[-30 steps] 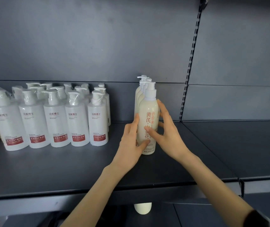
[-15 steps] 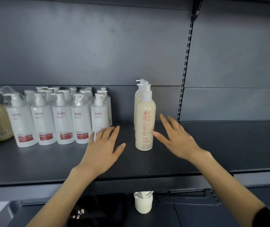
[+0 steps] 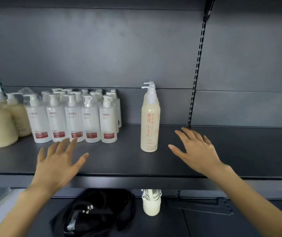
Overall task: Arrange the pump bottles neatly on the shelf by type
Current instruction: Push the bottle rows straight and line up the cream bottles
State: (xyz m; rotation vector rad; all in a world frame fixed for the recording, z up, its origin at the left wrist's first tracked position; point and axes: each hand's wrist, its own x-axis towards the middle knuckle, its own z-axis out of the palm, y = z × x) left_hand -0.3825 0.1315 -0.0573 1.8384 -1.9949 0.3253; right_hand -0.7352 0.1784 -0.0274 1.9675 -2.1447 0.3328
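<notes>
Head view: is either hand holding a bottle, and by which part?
Nothing is held. The left hand and right hand are open, fingers spread, either side of the tall cream bottle, not touching it.

Tall cream pump bottles [image 3: 149, 120] are lined up single file, upright, on the dark shelf [image 3: 119, 161], well apart from the clustered white red-labelled pump bottles [image 3: 72, 120]. The left hand [image 3: 58, 161] and right hand [image 3: 196, 151] are held spread over the shelf, flanking the cream row, apart from it.

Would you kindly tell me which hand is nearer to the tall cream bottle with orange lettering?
Right. The right hand is open just right of the tall cream bottle, thumb close to its base; the left hand is farther off to its left.
</notes>
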